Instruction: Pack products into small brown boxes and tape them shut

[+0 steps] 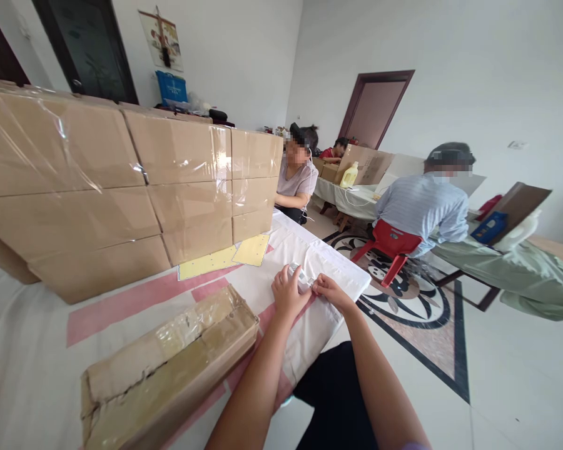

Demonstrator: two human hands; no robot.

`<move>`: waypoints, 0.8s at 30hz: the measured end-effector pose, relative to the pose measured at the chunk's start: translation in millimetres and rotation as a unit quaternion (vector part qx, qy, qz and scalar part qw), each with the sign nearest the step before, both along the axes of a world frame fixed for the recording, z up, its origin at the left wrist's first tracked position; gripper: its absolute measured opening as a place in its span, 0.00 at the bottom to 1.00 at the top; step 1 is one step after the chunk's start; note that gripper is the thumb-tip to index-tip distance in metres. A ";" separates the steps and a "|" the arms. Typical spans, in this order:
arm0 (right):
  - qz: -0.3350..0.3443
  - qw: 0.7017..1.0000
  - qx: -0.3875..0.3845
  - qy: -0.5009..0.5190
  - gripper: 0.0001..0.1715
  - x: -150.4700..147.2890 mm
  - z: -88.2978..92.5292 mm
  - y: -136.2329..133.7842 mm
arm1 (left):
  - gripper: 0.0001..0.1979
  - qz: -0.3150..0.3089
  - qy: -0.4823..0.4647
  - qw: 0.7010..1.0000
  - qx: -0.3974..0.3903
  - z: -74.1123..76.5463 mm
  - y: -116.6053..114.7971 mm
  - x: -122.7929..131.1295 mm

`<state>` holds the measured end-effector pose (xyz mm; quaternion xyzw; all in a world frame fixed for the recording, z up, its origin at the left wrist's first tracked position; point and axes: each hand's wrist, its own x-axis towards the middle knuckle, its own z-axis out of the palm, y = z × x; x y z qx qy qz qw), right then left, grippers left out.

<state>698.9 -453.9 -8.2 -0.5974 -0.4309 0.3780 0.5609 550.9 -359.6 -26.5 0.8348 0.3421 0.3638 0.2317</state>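
At a table (319, 249), left hand (288, 292) curls fingers round a pale item (303, 279), right hand (329, 291) pinches its edge, taped box (176, 367) nearby.

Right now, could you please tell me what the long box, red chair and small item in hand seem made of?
Long box: brown cardboard, matte, with creased edges and glossy tape. Red chair: probably moulded plastic, judging by its smooth, even colouring. Small item: pale, perhaps plastic; the left hand hides too much to tell.
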 end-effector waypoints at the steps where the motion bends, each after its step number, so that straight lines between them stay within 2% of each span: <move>1: 0.001 1.000 0.000 0.001 0.33 0.3 -0.4 -0.1 | 0.36 -0.003 0.001 1.000 -0.002 0.0 0.0 -0.2; 4: -0.001 1.000 0.001 -0.001 0.33 0.7 -0.8 -0.8 | 0.37 -0.007 0.001 1.000 -0.004 -0.4 0.7 -0.5; 10: 0.001 1.000 0.006 -0.012 0.33 2.4 -3.9 -0.6 | 0.48 0.000 0.031 0.998 -0.055 2.5 4.4 1.4; 15: 0.008 1.000 -0.009 -0.022 0.32 3.7 -9.3 -2.2 | 0.47 0.001 0.013 0.998 -0.063 6.6 6.1 1.6; 19: -0.007 1.000 0.001 -0.017 0.30 4.8 -4.5 -9.4 | 0.47 -0.001 0.008 0.997 -0.080 7.1 7.9 1.7; 21: -0.016 1.000 0.013 -0.013 0.29 2.9 1.9 -12.9 | 0.43 -0.004 -0.022 0.995 -0.094 10.2 10.1 0.0; 24: -0.007 0.999 0.028 -0.013 0.28 -9.5 15.1 -14.2 | 0.28 -0.020 -0.134 0.988 -0.079 26.1 11.8 -7.8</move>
